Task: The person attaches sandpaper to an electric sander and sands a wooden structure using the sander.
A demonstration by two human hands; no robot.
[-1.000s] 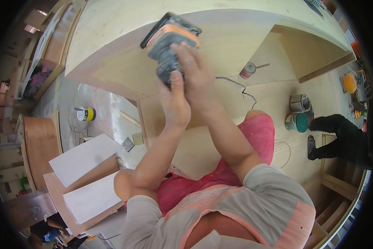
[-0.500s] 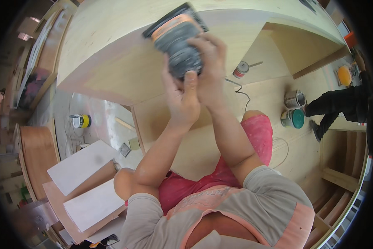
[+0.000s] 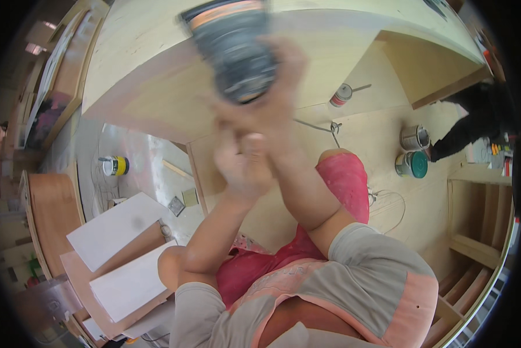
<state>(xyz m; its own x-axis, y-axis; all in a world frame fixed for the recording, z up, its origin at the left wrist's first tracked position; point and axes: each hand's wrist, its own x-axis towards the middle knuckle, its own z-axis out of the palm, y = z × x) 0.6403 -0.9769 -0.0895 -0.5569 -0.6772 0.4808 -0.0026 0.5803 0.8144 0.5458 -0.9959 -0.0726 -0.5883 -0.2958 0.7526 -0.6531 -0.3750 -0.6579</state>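
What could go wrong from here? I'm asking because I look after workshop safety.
The right hand grips the power tool while the left hand is lower, not visibly on its body, so the tool might slip or twist.

The dark cable loops near the person's right knee and could snag.

A co-worker's leg is close to the metal can and green-lidded bucket; a misstep might knock either over.
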